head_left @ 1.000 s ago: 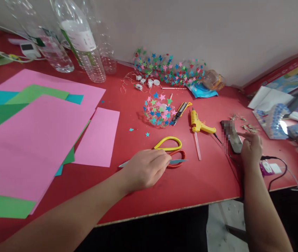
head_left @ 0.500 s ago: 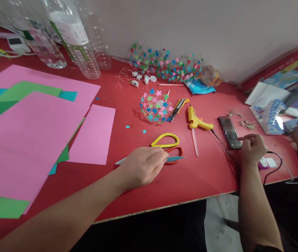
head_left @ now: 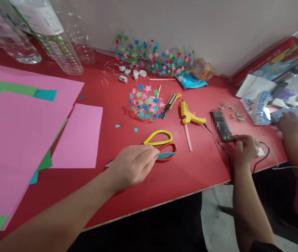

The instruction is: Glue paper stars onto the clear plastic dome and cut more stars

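Observation:
My left hand rests over the scissors, which have one yellow and one red handle loop. Its fingers are pinched on a small piece of blue paper that lies across the red loop. To the right, my right hand has its index finger stretched onto the lower end of a black phone, its other fingers curled. Between the hands are a yellow glue gun with a clear stick and a yellow-black cutter. A clear ball with star stickers sits behind the scissors.
Pink, green and blue paper sheets spread over the left side. Plastic bottles stand at the back left, star-covered clear pieces along the wall. A co-worker's hands are at the far right. A cable runs near the front edge.
The view has shifted right, so most things appear further left. The co-worker's second hand has come into view. My hands keep much the same poses.

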`<state>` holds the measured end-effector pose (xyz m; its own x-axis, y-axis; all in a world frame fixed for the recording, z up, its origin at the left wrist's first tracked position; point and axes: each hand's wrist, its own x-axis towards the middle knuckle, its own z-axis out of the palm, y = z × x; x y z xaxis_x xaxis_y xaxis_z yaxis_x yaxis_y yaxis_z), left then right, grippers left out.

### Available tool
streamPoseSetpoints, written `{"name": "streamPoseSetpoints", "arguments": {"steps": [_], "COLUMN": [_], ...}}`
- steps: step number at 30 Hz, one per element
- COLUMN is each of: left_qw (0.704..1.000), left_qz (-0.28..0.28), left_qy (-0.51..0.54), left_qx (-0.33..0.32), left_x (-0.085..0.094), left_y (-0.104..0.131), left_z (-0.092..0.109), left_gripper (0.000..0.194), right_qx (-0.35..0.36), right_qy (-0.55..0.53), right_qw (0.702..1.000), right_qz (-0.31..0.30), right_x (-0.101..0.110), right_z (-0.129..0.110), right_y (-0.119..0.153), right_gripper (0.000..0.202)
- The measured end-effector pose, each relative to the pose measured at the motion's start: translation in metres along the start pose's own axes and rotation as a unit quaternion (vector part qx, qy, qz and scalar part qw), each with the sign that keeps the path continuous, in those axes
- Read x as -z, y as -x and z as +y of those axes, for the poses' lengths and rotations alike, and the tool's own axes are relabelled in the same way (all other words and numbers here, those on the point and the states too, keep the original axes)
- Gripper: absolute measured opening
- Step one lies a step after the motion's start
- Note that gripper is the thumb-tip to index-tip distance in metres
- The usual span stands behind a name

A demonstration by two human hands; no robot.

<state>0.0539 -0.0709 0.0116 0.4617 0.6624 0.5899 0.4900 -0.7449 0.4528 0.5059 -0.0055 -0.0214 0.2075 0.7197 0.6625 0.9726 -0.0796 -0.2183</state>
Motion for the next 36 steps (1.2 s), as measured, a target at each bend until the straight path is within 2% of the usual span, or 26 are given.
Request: {"name": "streamPoseSetpoints", "arguments": {"steps": [12,18,21,23,24,25,26,28,30,31,33,36], "left_qw": [1.000,1.000,0.997,0.982,0.967,0.947,0.926,0.893,0.877,0.873,0.866,0.857], "left_qz": [0.000,0.013,0.045,0.096,0.126,0.156,0.185,0.224,0.242,0.249,0.263,0.277], "left_qy": [0.011,0.008,0.029,0.066,0.093,0.126,0.156,0.212,0.244,0.252,0.260,0.272], "left_qx": [0.015,0.012,0.062,0.147,0.199,0.250,0.288,0.327,0.336,0.336,0.337,0.340], "left_x": [0.002,0.003,0.005,0.008,0.009,0.010,0.012,0.015,0.019,0.020,0.023,0.025], "left_y": [-0.002,-0.004,-0.004,-0.005,-0.005,-0.006,-0.007,-0.010,-0.013,-0.014,-0.016,-0.017], "left_z": [0.001,0.001,-0.003,-0.007,-0.010,-0.013,-0.015,-0.020,-0.023,-0.024,-0.025,-0.026], "left_gripper": [0.013,0.014,0.014,0.014,0.014,0.013,0.012,0.011,0.011,0.011,0.012,0.013], "right_qx": [0.007,-0.010,0.009,0.033,0.056,0.106,0.184,0.344,0.462,0.499,0.535,0.551], "right_qy": [-0.007,-0.017,-0.034,-0.051,-0.063,-0.089,-0.128,-0.184,-0.147,-0.112,-0.059,-0.040], "right_qw": [1.000,0.999,0.999,0.998,0.996,0.989,0.969,0.893,0.818,0.793,0.770,0.757], "right_qz": [-0.007,0.038,0.035,0.021,-0.006,-0.054,-0.105,-0.227,-0.311,-0.331,-0.343,-0.349], "right_x": [0.000,0.009,0.021,0.031,0.036,0.040,0.044,0.047,0.044,0.041,0.033,0.023], "right_z": [-0.007,-0.017,-0.037,-0.066,-0.086,-0.109,-0.135,-0.187,-0.233,-0.250,-0.271,-0.276], "right_y": [-0.001,-0.005,-0.012,-0.015,-0.014,-0.012,-0.008,0.004,0.016,0.022,0.030,0.034], "right_gripper": [0.013,0.016,0.017,0.017,0.017,0.016,0.013,0.016,0.025,0.029,0.030,0.027]}}
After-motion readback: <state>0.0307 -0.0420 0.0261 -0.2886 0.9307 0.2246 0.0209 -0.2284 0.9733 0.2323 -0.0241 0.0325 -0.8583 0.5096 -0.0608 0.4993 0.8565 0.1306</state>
